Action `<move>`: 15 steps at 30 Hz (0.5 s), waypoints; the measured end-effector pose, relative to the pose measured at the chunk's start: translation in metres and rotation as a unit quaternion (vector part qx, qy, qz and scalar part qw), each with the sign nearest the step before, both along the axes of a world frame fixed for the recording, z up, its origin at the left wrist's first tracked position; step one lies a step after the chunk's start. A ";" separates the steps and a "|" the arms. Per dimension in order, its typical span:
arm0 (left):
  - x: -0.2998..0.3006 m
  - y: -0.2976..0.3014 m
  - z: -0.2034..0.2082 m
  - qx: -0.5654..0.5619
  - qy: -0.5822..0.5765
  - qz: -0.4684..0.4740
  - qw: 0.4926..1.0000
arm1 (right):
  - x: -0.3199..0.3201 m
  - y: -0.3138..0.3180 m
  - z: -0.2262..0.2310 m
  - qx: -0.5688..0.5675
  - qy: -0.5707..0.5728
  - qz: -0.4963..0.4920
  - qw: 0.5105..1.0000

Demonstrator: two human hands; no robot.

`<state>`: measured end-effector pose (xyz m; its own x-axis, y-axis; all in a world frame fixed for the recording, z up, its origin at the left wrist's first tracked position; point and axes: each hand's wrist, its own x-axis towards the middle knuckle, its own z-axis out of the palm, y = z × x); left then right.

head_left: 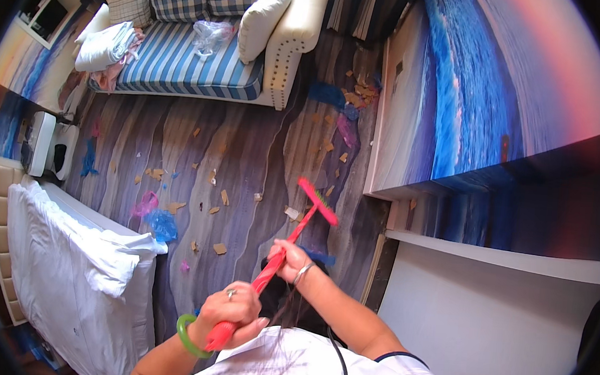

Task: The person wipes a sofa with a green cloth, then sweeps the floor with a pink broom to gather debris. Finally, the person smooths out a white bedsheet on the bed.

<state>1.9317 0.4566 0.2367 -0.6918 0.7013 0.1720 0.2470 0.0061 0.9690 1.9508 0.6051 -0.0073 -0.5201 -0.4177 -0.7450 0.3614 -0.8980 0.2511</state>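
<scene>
Both my hands are closed around the red handle of a broom (300,224). My left hand (228,314), with a ring and a green bangle at the wrist, grips near the handle's top end. Farther down the handle is my right hand (291,260), with a silver bracelet at its wrist. The pink-red broom head (318,201), with some green bristles showing, is over the floor ahead and to the right. Near it lie a whitish scrap (291,214) and cardboard bits (224,197).
A striped sofa (183,58) with cushions stands at the far side. The bed (76,254) is at left, a white surface (488,308) at right. Blue plastic (162,225) and pink plastic (146,204) lie by the bed. More litter (364,94) is piled right of the sofa.
</scene>
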 end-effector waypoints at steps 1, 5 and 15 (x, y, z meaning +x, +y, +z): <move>-0.006 0.007 -0.007 0.008 0.021 0.001 1.000 | -0.016 0.008 -0.007 0.055 0.018 0.022 0.998; -0.029 0.058 -0.083 0.029 -0.004 0.021 0.999 | -0.080 0.074 -0.077 0.160 0.018 0.028 0.987; -0.143 0.185 -0.060 -0.006 -0.001 0.076 0.997 | -0.198 0.181 -0.050 0.208 0.012 0.068 0.976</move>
<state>1.7889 0.6417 0.1762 -0.7911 0.5897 0.1627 0.2407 0.0556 0.9690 1.7526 0.7864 -0.0576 -0.5006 -0.1481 -0.8529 0.4864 -0.8632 -0.1356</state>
